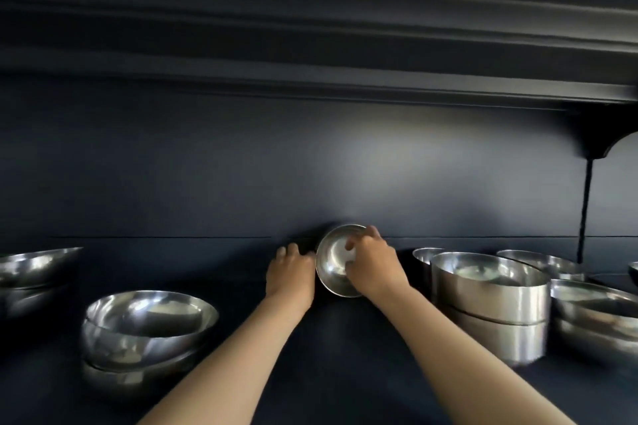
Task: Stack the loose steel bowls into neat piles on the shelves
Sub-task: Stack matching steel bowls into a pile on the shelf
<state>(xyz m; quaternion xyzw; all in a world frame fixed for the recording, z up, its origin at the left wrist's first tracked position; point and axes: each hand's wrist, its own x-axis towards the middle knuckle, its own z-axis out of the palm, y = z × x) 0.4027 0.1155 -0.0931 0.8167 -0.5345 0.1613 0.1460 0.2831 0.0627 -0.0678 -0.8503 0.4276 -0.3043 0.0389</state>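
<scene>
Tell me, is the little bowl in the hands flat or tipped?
Tipped. The small bowl shows its inside toward the camera, and the right hand grips its rim.

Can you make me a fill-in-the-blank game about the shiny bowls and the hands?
1. The right hand grips the rim of a small steel ____, which is tilted toward the camera.
2. The left hand rests beside the small bowl on its ____ side.
3. The shelf under the bowls is ____ in colour.
4. The straight-sided bowls stand to the ____ of the hands.

Missing words: bowl; left; dark; right
</scene>
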